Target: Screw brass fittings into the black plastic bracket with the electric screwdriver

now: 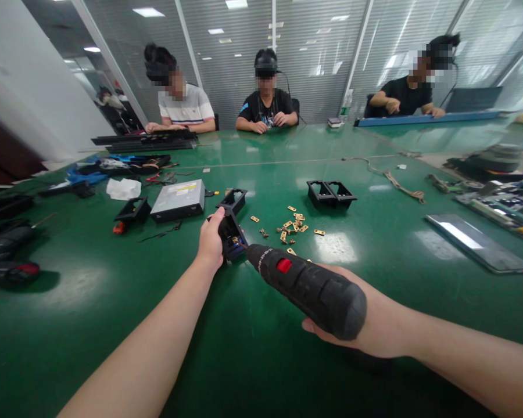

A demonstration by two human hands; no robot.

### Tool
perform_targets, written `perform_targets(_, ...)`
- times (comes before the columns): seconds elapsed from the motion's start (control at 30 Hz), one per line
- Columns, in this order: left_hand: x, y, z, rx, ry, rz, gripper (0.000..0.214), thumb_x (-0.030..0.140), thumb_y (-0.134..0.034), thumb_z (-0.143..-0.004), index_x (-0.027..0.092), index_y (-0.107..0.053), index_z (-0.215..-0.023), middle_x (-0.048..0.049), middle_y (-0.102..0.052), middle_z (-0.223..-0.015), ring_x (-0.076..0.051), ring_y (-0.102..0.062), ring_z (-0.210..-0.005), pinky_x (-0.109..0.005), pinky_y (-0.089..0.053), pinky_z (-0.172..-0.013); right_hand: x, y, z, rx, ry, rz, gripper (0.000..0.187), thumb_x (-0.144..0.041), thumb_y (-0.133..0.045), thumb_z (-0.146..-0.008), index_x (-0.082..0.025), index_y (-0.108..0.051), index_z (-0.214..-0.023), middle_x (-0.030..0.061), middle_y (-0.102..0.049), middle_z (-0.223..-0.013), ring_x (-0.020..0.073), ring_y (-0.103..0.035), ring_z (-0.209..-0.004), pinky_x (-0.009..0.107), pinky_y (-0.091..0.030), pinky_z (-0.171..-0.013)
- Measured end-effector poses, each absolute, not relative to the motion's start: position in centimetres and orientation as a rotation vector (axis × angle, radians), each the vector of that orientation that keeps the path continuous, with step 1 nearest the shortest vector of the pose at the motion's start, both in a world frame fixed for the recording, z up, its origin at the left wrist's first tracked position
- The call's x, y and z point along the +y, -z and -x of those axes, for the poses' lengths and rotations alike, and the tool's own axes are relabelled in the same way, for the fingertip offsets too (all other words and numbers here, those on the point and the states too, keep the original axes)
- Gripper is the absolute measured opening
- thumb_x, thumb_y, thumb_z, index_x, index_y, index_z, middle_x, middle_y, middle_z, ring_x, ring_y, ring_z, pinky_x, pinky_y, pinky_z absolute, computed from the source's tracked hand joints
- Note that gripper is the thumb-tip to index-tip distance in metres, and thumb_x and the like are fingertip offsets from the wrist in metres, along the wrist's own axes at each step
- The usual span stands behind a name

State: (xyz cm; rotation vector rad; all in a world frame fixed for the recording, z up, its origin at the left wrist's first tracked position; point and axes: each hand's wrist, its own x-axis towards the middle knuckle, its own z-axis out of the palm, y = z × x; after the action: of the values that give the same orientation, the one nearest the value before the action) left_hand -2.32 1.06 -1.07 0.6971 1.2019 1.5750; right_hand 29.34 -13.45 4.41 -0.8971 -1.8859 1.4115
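Note:
My left hand (211,241) is closed around a black plastic frame (232,229), tilted, with something brass-coloured and blue inside. Wrapped round a black cordless drill (305,284) with a red switch is my right hand (375,313); most of its fingers are hidden under the tool. The drill's tip points left and meets the lower part of the frame; whether it touches a screw I cannot make out. Just beyond the drill, several small brass plates (298,217) and screws (264,233) lie scattered. Behind my left hand stands another black frame (235,201).
Two joined black frames (331,194) stand farther back. To the left are an optical drive (178,200), a black frame (132,213) and tools (11,271). A phone-like slab (479,241) and circuit boards (505,203) lie right. Several people sit across the green table (126,325).

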Motion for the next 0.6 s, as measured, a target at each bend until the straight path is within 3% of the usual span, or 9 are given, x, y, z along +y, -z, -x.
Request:
perform_targets(0.2, 1.0, 1.0, 2.3, 1.198, -1.576, -0.695, 0.05, 0.064, -0.098, -0.098, 0.027, -0.066, -0.11, -0.0042, -0.081, -0.087, -0.029, -0.083, -0.071, -0.037, -0.069, -0.064, -13.5, -4.1, -29.5, -1.921, -1.379, 0.889, 0.042, -0.039, -0.106, -0.089, -0.025, -0.092, -0.126, 0.013, -0.097, -0.119, 0.0366, -0.094, -0.103, 0.043, -0.079, -0.084)
perform_targets(0.37, 0.9, 0.9, 2.2, 1.187, -1.584, -0.724, 0.049, 0.065, -0.097, -0.098, 0.026, -0.069, -0.107, -0.0041, -0.08, -0.085, -0.029, -0.082, -0.07, -0.04, -0.071, -0.068, -13.8, -3.7, -29.6, -1.931, -1.337, 0.91, 0.051, -0.04, -0.106, -0.09, -0.026, -0.093, -0.138, 0.0136, -0.098, -0.125, 0.0374, -0.093, -0.107, 0.044, -0.08, -0.084)
perform_targets(0.6, 0.9, 0.9, 2.3, 1.211, -1.573, -0.708, 0.048, 0.065, -0.096, -0.099, 0.026, -0.069, -0.105, -0.0039, -0.079, -0.081, -0.03, -0.083, -0.069, -0.041, -0.072, -0.067, -12.8, -4.7, -29.3, -1.943, -1.47, 0.781, 0.036, -0.032, -0.105, -0.09, -0.025, -0.091, -0.122, 0.0111, -0.095, -0.118, 0.0354, -0.09, -0.105, 0.045, -0.077, -0.093)
